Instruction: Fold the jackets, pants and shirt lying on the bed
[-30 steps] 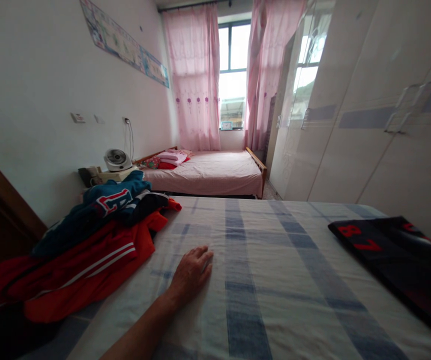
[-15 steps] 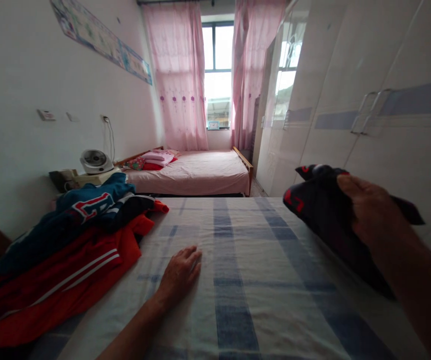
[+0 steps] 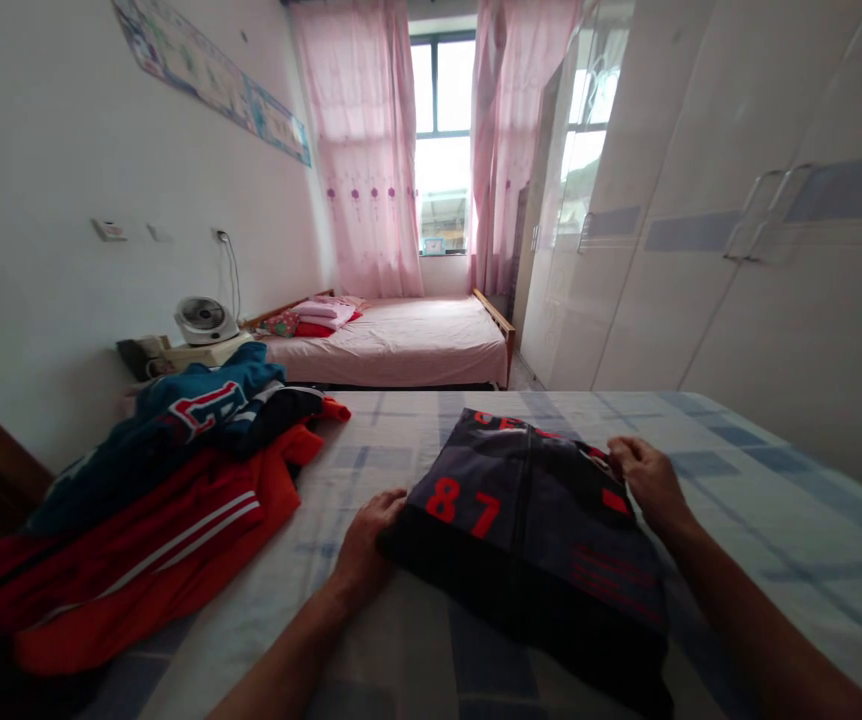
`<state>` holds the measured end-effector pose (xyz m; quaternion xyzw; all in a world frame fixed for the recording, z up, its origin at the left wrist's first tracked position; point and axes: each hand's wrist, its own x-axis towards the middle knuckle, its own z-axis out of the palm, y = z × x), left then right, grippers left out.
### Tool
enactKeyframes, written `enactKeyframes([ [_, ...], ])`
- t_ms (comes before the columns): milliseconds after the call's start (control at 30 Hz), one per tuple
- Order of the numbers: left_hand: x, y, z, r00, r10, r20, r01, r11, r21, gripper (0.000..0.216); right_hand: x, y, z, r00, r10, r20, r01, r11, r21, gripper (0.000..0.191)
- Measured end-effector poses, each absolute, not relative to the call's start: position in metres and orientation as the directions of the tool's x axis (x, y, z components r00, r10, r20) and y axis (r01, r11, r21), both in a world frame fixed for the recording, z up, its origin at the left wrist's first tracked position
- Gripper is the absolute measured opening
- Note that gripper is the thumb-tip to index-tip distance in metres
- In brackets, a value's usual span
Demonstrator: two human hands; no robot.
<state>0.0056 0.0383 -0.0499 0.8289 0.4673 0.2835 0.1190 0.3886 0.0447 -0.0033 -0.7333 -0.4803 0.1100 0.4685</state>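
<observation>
A dark jacket (image 3: 551, 520) with red "87" figures and a zip down the middle lies folded into a compact block on the checked bed sheet. At its upper right edge, my right hand (image 3: 648, 480) is closed on the fabric with fingers and thumb pinched together. My left hand (image 3: 367, 535) rests low on the sheet against the jacket's left edge, looking flat and open; the jacket partly hides its fingers.
Left of my hands is a pile of clothes: a teal top (image 3: 198, 410) with a letter patch, over red and orange garments (image 3: 176, 530). Behind it stands a small fan (image 3: 206, 320). Beyond are a pink bed (image 3: 408, 340) and, to the right, white wardrobes (image 3: 671, 310).
My right hand has brought the jacket down from the right, where it hung bunched up, and it now lies on the sheet in front of me. My left hand has barely moved.
</observation>
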Motion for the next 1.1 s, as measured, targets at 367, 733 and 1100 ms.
enactKeyframes([
  [367, 0.001, 0.024, -0.008, 0.245, 0.924, 0.294, 0.48, -0.379, 0.791, 0.033, 0.417, 0.051, -0.054, 0.461, 0.849, 0.259, 0.797, -0.268, -0.541, 0.03],
  [733, 0.097, -0.011, 0.039, 0.46, 0.843, 0.278, 0.81, -0.527, 0.257, 0.03, 0.418, 0.05, -0.056, 0.433, 0.865, 0.254, 0.818, -0.258, -0.513, 0.029],
  [1100, 0.1, 0.04, 0.13, 0.274, 0.775, 0.569, 0.802, -0.511, 0.309, 0.014, 0.42, 0.051, -0.062, 0.396, 0.861, 0.32, 0.841, -0.199, -0.504, 0.026],
])
